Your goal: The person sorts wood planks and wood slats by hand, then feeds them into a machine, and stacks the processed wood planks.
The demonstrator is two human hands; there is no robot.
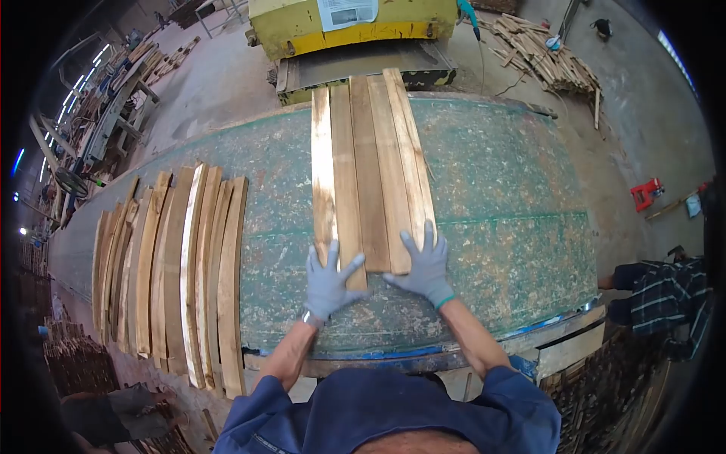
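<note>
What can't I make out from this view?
All in the head view:
Yellow machine: top cut off by upper edge.
Its paper: print too small to read.
Green tabletop under middle boards: covered by them.
Palms of left hand and right hand: face down, hidden by their backs.

Grey gloves (330, 284), mottled green table (499, 189), yellow machine (352, 23).

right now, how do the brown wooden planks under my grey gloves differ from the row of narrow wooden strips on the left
The planks have your left hand and right hand on them; the strips are untouched. The planks reach past the green table's far edge, the strips past its near edge. The strips outnumber the planks. Both are bare wood.
</note>
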